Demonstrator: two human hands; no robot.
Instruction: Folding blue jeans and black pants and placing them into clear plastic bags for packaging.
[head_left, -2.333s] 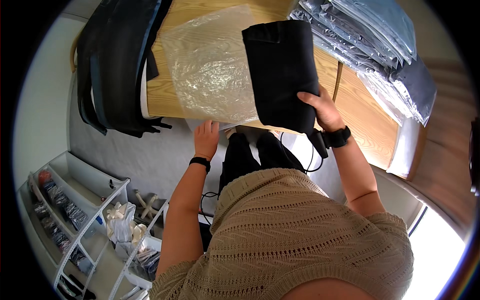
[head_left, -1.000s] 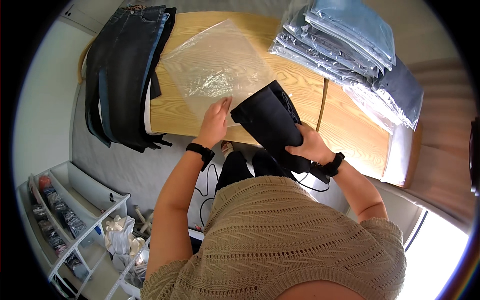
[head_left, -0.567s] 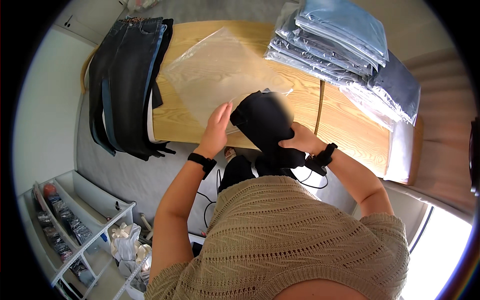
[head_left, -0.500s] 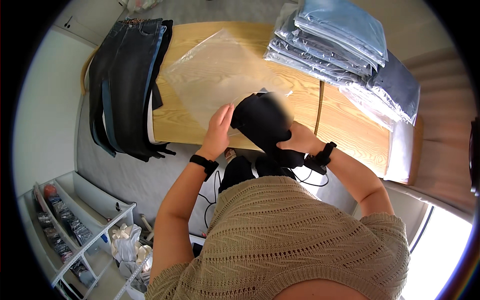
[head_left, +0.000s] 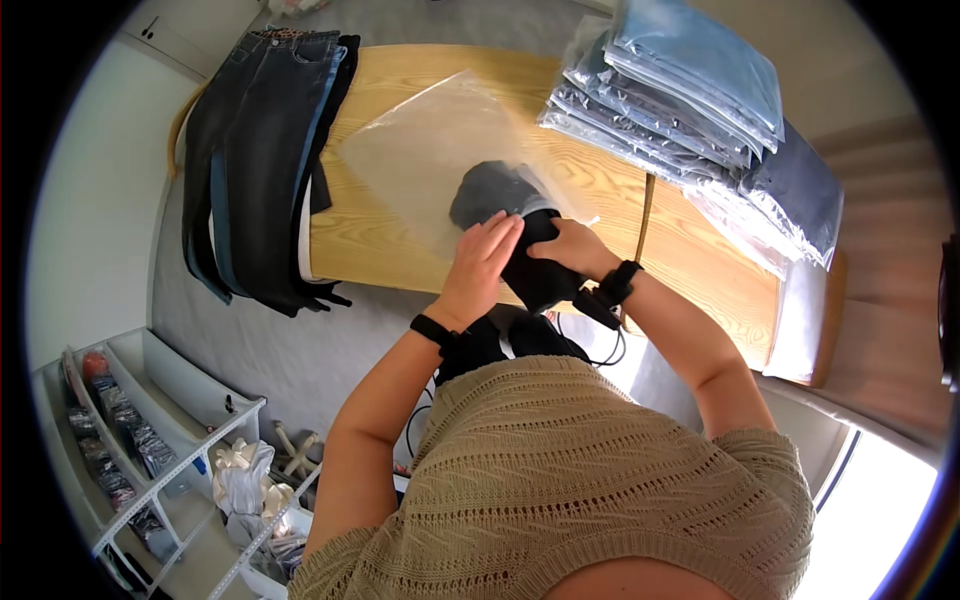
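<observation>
A folded black garment [head_left: 545, 270], probably trousers, is held near the table's front edge. Its far end sits inside a clear plastic bag [head_left: 420, 150] and looks grey through the film. With fingers pressed together, my left hand [head_left: 480, 265] grips the bag's mouth on the left of the garment. On the other side my right hand [head_left: 575, 250] closes round the garment's near part, thumb on top. The fingertips underneath are hidden.
Dark jeans [head_left: 265, 150] hang in a layered pile over the table's left end. Bagged folded garments [head_left: 690, 80] are stacked at the back right of the wooden table [head_left: 370, 245]. A divided white storage unit [head_left: 190, 410] stands at lower left; cables hang below the table.
The garment's far end has gone into the plastic bag. My left hand has moved right and closer to my right hand, which has shifted slightly left and away from me.
</observation>
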